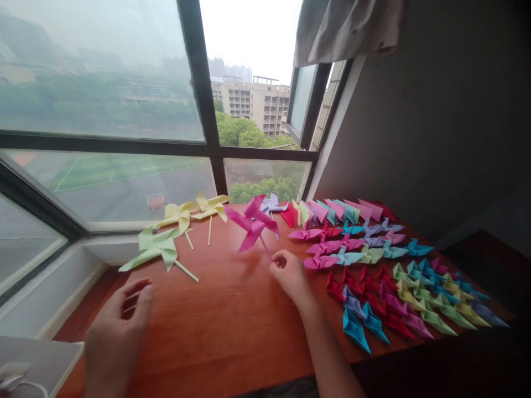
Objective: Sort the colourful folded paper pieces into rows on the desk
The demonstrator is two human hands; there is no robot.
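Between the thumb and fingers of my right hand (286, 272) is the thin stick of a magenta paper pinwheel (254, 220), its blades raised above the table. My left hand (120, 323) is loosely curled over the table's left side, a gap showing between thumb and fingers and nothing visible in it. Nearest to it lies a pale green pinwheel (155, 247) on a light stick. Behind that are two yellow pinwheels, one at the left (179, 215) and one farther right (210, 205). A lilac pinwheel (271, 204) is partly hidden behind the magenta one.
On the right of the reddish-brown table (219, 326) are several rows of folded paper boats (394, 301), paper cranes (352, 246) and, at the back, upright folded pieces (332, 210). A window (213, 132) borders the far side. A white box-like object (45, 359) stands lower left.
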